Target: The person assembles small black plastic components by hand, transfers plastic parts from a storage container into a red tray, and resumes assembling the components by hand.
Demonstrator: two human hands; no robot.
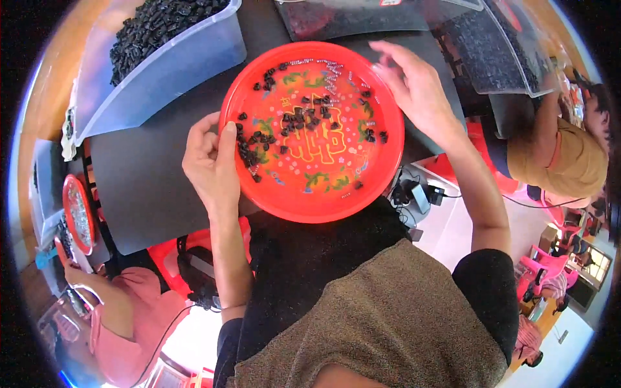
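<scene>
A round red plastic tray (284, 197) with a printed floral pattern is in front of me, at the near edge of the dark table. My left hand (212, 165) grips its left rim, thumb over the top and fingers curled at the outside. Beside the upper right rim is my right hand (420, 94), fingers stretched and apart, with no piece visible in them. Small black plastic pieces (301, 119) lie scattered inside, mostly at the middle and left. Thin silvery pieces that look like small springs (332, 77) lie along the far side.
A translucent bin (162, 77) heaped with black pieces stands at the far left, and another bin (498, 58) is at the far right. Co-workers sit on both sides, one in pink (139, 317), one in brown (556, 155). Another red tray (79, 213) lies left.
</scene>
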